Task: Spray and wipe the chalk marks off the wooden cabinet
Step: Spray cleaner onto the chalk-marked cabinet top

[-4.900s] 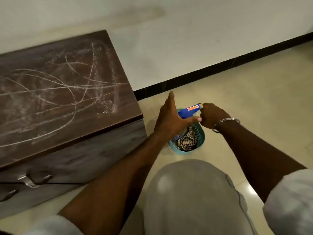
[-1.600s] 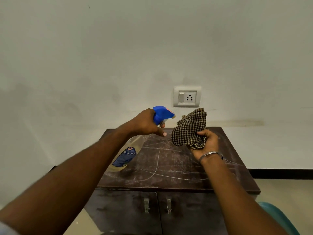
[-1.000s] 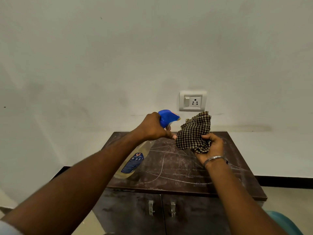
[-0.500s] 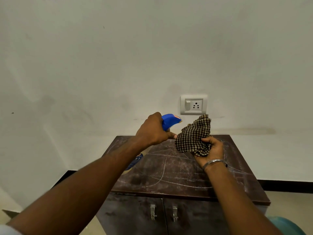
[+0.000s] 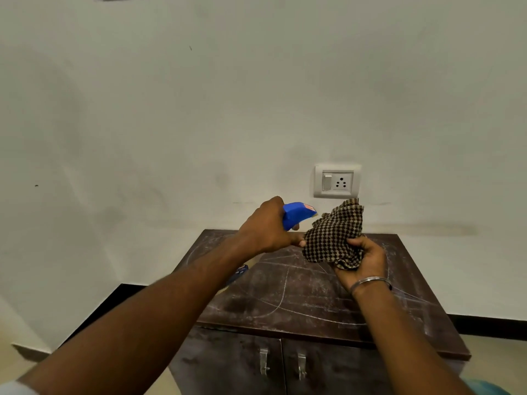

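The dark wooden cabinet [image 5: 299, 297] stands against the wall, its top covered in white chalk lines. My left hand [image 5: 266, 228] grips the spray bottle [image 5: 296, 213] by its blue trigger head, nozzle aimed right at the cloth; the bottle's body is mostly hidden behind my forearm. My right hand [image 5: 363, 260], with a metal bangle on the wrist, holds a bunched brown checked cloth [image 5: 333, 236] above the cabinet top, close to the nozzle.
A white switch and socket plate [image 5: 337, 181] sits on the wall just above the cloth. Two door handles [image 5: 282, 364] are on the cabinet front. A teal basket edge [image 5: 487, 387] shows at the bottom right. Black skirting runs along the floor.
Both hands stay together over the cabinet with bottle and cloth. The view has tilted up slightly, and more of the bottle's body is hidden behind my left forearm.
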